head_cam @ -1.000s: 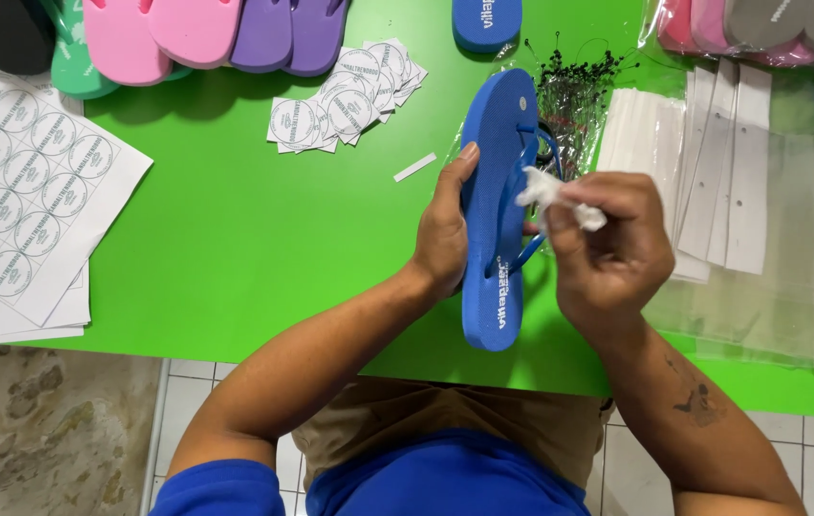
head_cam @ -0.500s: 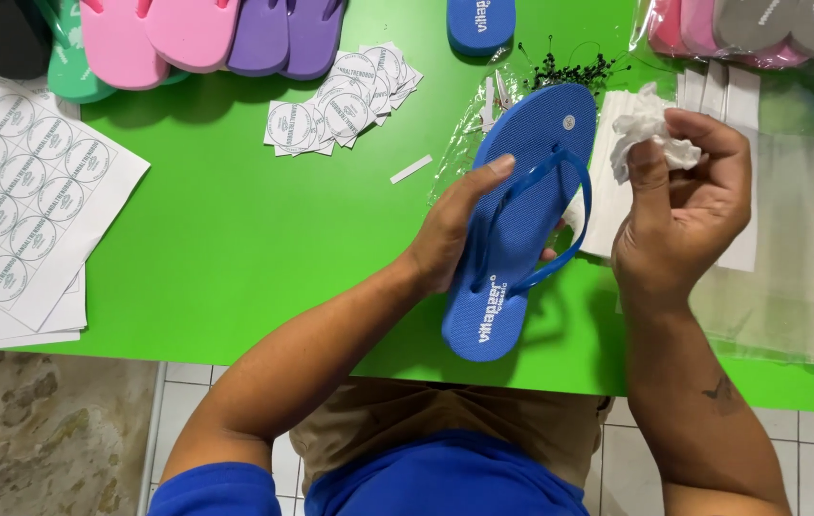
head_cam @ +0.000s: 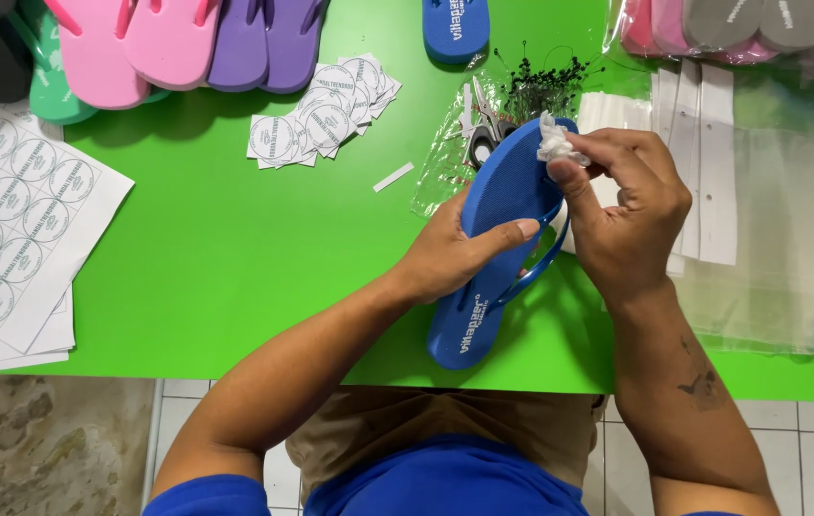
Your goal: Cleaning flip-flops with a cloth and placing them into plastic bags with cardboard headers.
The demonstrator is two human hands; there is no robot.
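Over the green table point(head_cam: 235, 248), the left hand point(head_cam: 450, 253) gripped the blue flip-flop point(head_cam: 498, 248) while the right hand point(head_cam: 631, 205) pinched a white wad point(head_cam: 555, 143), apparently wiping its toe end, the heel seemingly untouched.

Two blue flip-flops point(head_cam: 498, 250), two hands point(head_cam: 450, 250)

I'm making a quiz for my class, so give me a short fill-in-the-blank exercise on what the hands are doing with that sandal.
1. The left hand grips a flip-flop coloured ____.
2. The right hand presses a crumpled white ____ against the sandal's toe end.
3. The table under the hands is bright ____.
4. The scissors lie on a clear plastic ____.

Missing words: blue; wad; green; bag
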